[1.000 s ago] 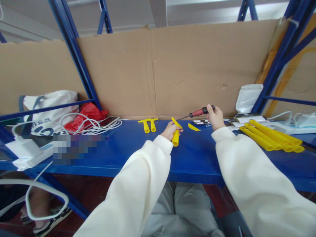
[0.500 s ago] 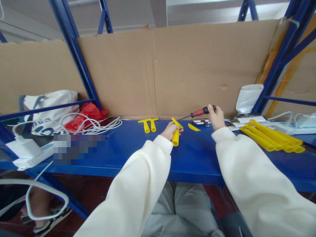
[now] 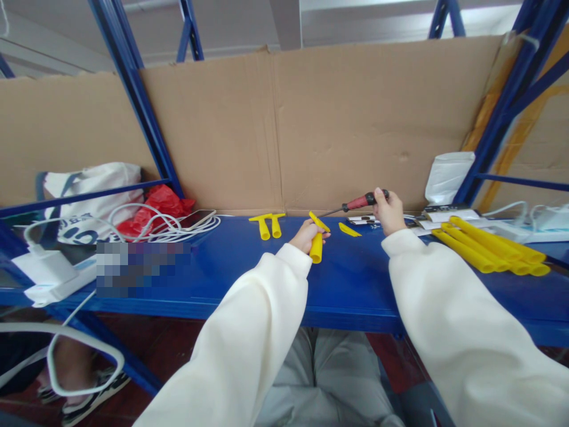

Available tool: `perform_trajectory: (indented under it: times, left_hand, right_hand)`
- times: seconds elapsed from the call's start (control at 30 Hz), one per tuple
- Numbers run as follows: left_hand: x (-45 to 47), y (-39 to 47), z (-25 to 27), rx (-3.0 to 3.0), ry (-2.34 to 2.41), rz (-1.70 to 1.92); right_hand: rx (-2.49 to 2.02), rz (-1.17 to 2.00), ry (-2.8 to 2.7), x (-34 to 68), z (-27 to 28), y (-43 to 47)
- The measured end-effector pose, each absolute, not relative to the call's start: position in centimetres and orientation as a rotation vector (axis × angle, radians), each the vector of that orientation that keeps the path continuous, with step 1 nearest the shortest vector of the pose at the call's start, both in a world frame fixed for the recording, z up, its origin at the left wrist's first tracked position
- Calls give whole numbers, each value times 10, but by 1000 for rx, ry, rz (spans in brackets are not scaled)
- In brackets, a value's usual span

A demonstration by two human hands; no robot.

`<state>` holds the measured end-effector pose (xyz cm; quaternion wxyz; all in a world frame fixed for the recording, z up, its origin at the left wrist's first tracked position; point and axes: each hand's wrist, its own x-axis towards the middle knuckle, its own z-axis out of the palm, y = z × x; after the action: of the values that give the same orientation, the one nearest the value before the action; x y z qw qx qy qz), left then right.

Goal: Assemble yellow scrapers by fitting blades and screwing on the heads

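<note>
Grasping yellow T-shaped piece over worktop in left grip, closing around stem near crossbar. Judging it light, stiff, possibly slippery; favouring stem for holding. Clasping screwdriver by handle end in right grip, pointing toward crossbar, possibly touching. Seeing two similar yellow pieces lying leftward.

L. grip covers pt. of the yellow T-piece; screwdriver tip too sm. to read, perhaps touching the crossbar. L. sleeve is cropped at btm. edge, R. sleeve at btm. & R. Pixelated patch masks pt. of desk. White bag's lettering is partly hidden w/ cables in front. Another person's leg shows only in pt., lower L.
</note>
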<state>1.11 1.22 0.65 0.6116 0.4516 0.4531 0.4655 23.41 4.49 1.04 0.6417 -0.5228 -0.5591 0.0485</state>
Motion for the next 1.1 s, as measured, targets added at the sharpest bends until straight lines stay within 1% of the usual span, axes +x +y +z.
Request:
perform_trajectory:
  times: [0.1,0.23,0.43,0.67,0.8,1.0,1.1]
  left_hand:
    - [11,12,7,1039,1048,1068]
    - [11,13,6,1027,1057,1068]
    - [10,13,5,1017,1081,1065]
    - [10,13,5,1030,1078,1059]
    - [10,13,5,1056,1080,1049]
    - [10,13,5,1077,1097,1045]
    - [10,13,5,1079,1101,1036]
  right_hand:
    - [-1166,78,-1193,233,12,44]
    - [-1145,119,-1198,232,13,43]
    - [-1159,276,-1215,233,16,39]
    - [-1117,414,-1098,221,25,25]
    - [-1052,498,-1067,216,29,17]
    - [-904,742,-1119,217,34,11]
    - [-862,786,-1094,217,35,10]
